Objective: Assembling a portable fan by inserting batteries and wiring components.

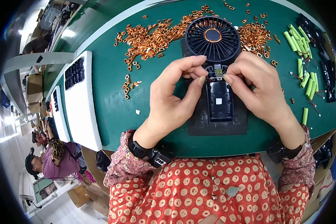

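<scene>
A dark blue handheld fan (219, 100) lies on a black mat (233, 128), its round grille away from me and its hollow handle toward me. A small circuit board (218, 75) with a lit digit display sits at the top of the handle. At the board's left edge my left hand (175, 87) is closed, thumb bent in toward the fingers. My right hand (255, 82) pinches at the board's right edge, its thumb tip next to it. Whatever is between the fingertips of either hand is too small or hidden to name. A white square sticks inside the handle.
Piles of orange metallic rings (149, 41) spread beyond and beside the fan. Green battery cells with wires (309, 87) and dark casings (327, 78) lie at the right. White foam trays (86, 112) with black parts stand left. A co-worker (59, 160) sits farther left.
</scene>
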The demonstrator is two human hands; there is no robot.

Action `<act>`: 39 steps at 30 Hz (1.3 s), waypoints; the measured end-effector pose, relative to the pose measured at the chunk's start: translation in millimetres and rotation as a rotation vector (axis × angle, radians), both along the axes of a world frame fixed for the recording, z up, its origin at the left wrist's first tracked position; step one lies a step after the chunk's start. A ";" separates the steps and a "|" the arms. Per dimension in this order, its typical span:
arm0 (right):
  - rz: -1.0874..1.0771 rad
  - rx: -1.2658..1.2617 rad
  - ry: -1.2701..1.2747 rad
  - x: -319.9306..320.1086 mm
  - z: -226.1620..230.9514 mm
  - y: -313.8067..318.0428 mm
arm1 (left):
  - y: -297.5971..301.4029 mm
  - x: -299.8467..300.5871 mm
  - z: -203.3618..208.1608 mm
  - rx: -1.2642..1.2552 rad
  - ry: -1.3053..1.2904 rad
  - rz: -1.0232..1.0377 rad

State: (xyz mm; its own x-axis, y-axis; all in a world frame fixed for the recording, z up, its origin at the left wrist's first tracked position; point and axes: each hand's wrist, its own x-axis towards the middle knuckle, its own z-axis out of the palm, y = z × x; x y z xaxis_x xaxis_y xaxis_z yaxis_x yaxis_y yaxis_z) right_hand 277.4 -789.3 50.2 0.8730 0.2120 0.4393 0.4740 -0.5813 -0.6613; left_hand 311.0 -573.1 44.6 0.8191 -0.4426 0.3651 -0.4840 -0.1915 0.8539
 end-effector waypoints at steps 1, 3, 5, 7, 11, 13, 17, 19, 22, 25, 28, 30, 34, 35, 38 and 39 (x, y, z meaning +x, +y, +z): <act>-0.009 -0.010 -0.033 -0.4 -0.5 0.2 | -0.4 0.0 -1.0 -0.003 0.001 0.000; -0.012 -0.009 -0.046 -0.9 -1.6 1.1 | -0.7 -0.1 -3.3 -0.011 -0.016 0.005; -0.014 -0.005 -0.060 -1.1 -2.3 1.9 | -0.1 -0.1 -3.7 -0.006 -0.019 0.006; -0.021 0.021 -0.042 -1.2 -2.8 2.3 | 1.3 -0.3 -2.8 -0.001 -0.022 0.007; -0.017 0.011 -0.039 -1.2 -3.4 1.5 | 3.0 -0.2 -1.5 0.051 -0.010 -0.048; -0.023 -0.012 -0.094 -0.9 -3.9 2.5 | 2.1 -0.6 -1.2 0.046 -0.011 -0.046; -0.018 -0.043 -0.154 -0.1 -4.7 2.3 | -0.1 -2.8 4.4 0.102 -0.117 -0.026; 0.001 -0.044 -0.159 -0.6 -4.6 3.0 | -5.9 -2.4 3.4 0.088 -0.274 0.012; -0.003 -0.064 -0.132 -2.2 -2.1 5.3 | -4.3 -3.3 5.6 0.193 -0.447 0.016; -0.043 -0.109 -0.126 -7.2 0.0 10.1 | -3.4 -7.5 7.2 0.279 -0.539 0.009; -0.091 -0.146 -0.133 -9.9 1.0 8.2 | -9.1 -17.5 19.8 0.390 -0.588 -0.014; -0.047 -0.114 -0.099 -10.1 1.7 3.5 | -14.0 -21.7 21.3 0.502 -0.598 0.020; 0.051 0.049 0.063 -9.2 6.7 -15.0 | -13.7 -24.4 25.2 0.572 -0.632 0.027; 0.013 0.086 0.127 -12.0 10.7 -18.9 | -12.1 -23.3 23.8 0.575 -0.638 0.018; -0.076 0.080 0.211 -15.5 18.3 -30.1 | -8.9 -21.3 20.8 0.632 -0.690 -0.007; -0.099 0.100 0.212 -15.7 17.9 -31.5 | -9.0 -21.6 20.4 0.646 -0.694 0.002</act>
